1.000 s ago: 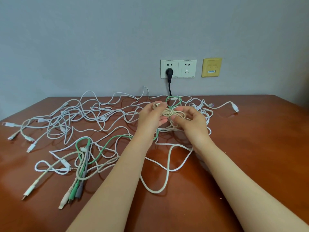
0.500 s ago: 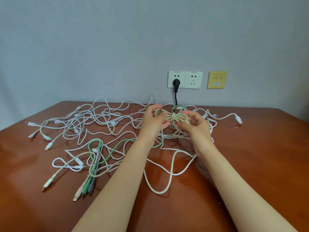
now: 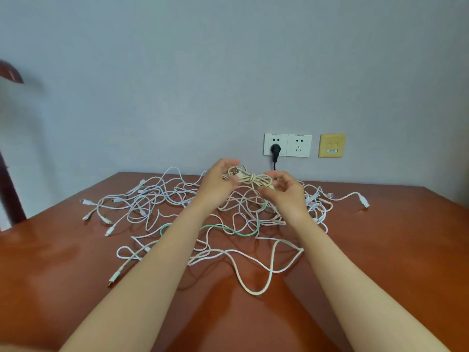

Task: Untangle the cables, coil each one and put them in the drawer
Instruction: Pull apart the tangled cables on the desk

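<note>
A cream cable bundle (image 3: 253,179), coiled and knotted round its middle, hangs in the air between my two hands above the table. My left hand (image 3: 220,181) grips its left end, where a USB plug sticks out. My right hand (image 3: 285,193) pinches its right end with curled fingers. Below them a tangle of white cables (image 3: 157,199) spreads over the brown table (image 3: 393,250), with one green cable (image 3: 228,228) running through it. No drawer is in view.
On the wall behind are white sockets (image 3: 288,145) with a black plug (image 3: 275,150) whose cord drops behind the table, and a yellow wall plate (image 3: 332,145). Dark wooden furniture (image 3: 10,72) shows at the left edge. A white plug end (image 3: 364,201) lies far right.
My hands have lifted the cream bundle higher off the tangle. The camera has tilted up, so the table and wall sockets sit lower in view.
</note>
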{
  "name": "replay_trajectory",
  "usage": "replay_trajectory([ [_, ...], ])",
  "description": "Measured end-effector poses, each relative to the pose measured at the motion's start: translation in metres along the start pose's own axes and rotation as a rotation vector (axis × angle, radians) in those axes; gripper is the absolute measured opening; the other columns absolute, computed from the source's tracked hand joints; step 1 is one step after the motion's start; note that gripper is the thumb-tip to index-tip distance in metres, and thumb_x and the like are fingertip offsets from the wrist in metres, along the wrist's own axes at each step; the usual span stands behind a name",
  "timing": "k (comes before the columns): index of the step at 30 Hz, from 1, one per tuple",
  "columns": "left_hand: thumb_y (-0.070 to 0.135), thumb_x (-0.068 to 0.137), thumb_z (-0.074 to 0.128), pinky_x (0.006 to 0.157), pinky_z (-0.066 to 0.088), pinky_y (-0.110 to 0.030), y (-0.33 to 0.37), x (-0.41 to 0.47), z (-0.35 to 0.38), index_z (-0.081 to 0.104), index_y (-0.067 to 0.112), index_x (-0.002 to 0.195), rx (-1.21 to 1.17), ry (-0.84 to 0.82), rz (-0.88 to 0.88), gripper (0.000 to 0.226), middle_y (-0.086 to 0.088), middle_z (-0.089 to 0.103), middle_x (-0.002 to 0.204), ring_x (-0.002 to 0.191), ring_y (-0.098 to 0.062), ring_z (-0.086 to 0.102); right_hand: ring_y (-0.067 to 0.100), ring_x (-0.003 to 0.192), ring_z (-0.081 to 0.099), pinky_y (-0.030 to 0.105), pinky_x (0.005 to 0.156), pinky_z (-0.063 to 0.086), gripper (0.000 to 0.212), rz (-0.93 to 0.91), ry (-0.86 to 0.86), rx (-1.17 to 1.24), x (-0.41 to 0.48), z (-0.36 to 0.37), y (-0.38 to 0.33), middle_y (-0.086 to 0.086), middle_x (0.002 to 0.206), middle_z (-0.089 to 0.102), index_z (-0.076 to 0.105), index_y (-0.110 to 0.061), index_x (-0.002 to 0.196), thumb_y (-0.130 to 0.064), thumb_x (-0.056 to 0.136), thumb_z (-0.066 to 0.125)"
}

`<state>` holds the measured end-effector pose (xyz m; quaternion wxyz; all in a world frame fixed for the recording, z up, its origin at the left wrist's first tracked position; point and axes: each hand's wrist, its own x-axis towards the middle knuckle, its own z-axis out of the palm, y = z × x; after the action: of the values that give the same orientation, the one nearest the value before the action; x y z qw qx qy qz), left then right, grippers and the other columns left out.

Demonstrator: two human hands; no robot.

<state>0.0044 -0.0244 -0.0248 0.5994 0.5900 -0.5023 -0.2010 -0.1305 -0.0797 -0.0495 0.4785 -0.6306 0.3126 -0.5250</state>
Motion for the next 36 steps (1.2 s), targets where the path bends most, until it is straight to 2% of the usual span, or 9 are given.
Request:
replay_trajectory([
  [2,-0.005,0.093,0.047,0.081,0.053,-0.025,0.005,-0.002,-0.014,0.053,0.005,0.12,-0.147,0.061,-0.077,0.029,-0.005,0.053,0.102,0.085,-0.012,0.059,0.011,0.062,0.055,0.017,0.056,0.047,0.031,-0.011,-0.016,0.002,-0.003,0.012,-0.008,-0.001,0.074,0.058,0.058,-0.014,0.097,0.008,0.077,0.067],
  [9,-0.01,0.091,0.046,0.085,0.048,-0.03,-0.002,-0.019,-0.083,0.053,-0.005,0.123,-0.405,0.192,-0.272,0.032,-0.005,0.055,0.077,0.07,-0.012,0.055,0.014,0.065,0.054,0.032,0.069,0.046,0.031,-0.046,-0.09,-0.082,-0.018,0.081,-0.011,0.001,0.075,0.06,0.058,-0.022,0.086,0.005,0.075,0.067],
  [11,-0.01,0.091,0.046,0.083,0.05,-0.029,-0.01,-0.025,-0.106,0.055,-0.004,0.118,-0.442,0.255,-0.283,0.029,-0.005,0.057,0.073,0.067,-0.014,0.057,0.012,0.063,0.052,0.028,0.067,0.043,0.03,-0.074,-0.133,-0.124,-0.024,0.106,-0.009,-0.004,0.072,0.056,0.059,-0.021,0.091,0.003,0.075,0.068],
  [13,-0.01,0.09,0.047,0.067,0.056,-0.023,-0.019,-0.029,-0.129,0.06,0.001,0.103,-0.46,0.315,-0.292,0.021,-0.004,0.061,0.069,0.058,-0.013,0.063,0.016,0.064,0.054,0.032,0.066,0.047,0.029,-0.103,-0.178,-0.176,-0.029,0.13,-0.008,-0.003,0.073,0.056,0.058,-0.023,0.091,-0.001,0.075,0.068],
  [16,-0.007,0.091,0.048,0.057,0.054,-0.019,-0.034,-0.035,-0.165,0.06,0.006,0.1,-0.413,0.422,-0.321,0.02,-0.005,0.059,0.077,0.065,-0.017,0.06,0.024,0.068,0.061,0.039,0.068,0.052,0.027,-0.125,-0.267,-0.271,-0.041,0.168,-0.01,0.0,0.075,0.057,0.059,-0.023,0.096,-0.007,0.077,0.069],
  [20,-0.004,0.09,0.05,0.052,0.053,-0.014,-0.054,-0.042,-0.213,0.06,0.006,0.104,-0.345,0.554,-0.348,0.02,-0.006,0.059,0.081,0.061,-0.013,0.061,0.009,0.04,0.053,0.021,0.044,0.048,0.028,-0.066,-0.385,-0.21,-0.058,0.213,-0.013,-0.008,0.069,0.05,0.055,-0.016,0.102,0.003,0.081,0.06],
  [26,-0.003,0.09,0.052,0.049,0.051,-0.015,-0.074,-0.064,-0.271,0.061,0.0,0.112,-0.243,0.725,-0.356,0.024,-0.012,0.062,0.092,0.066,-0.013,0.058,0.024,0.064,0.059,0.046,0.076,0.054,0.035,-0.059,-0.486,-0.209,-0.089,0.28,-0.006,-0.011,0.067,0.053,0.056,-0.009,0.11,0.007,0.079,0.053],
  [32,0.003,0.088,0.056,0.067,0.052,-0.026,-0.104,-0.089,-0.311,0.065,0.003,0.11,-0.109,0.865,-0.429,0.024,-0.014,0.066,0.098,0.065,-0.015,0.06,0.029,0.079,0.058,0.036,0.071,0.048,0.025,-0.074,-0.491,-0.255,-0.122,0.327,0.006,0.01,0.084,0.06,0.041,-0.017,0.094,0.004,0.081,0.046],
  [36,0.005,0.09,0.054,0.065,0.053,-0.027,-0.118,-0.101,-0.328,0.068,0.007,0.105,-0.034,0.922,-0.484,0.02,-0.012,0.066,0.099,0.07,-0.018,0.061,0.021,0.081,0.055,0.025,0.068,0.044,0.021,-0.037,-0.584,-0.284,-0.134,0.346,0.011,0.005,0.091,0.056,0.055,-0.014,0.091,0.003,0.086,0.043],
])
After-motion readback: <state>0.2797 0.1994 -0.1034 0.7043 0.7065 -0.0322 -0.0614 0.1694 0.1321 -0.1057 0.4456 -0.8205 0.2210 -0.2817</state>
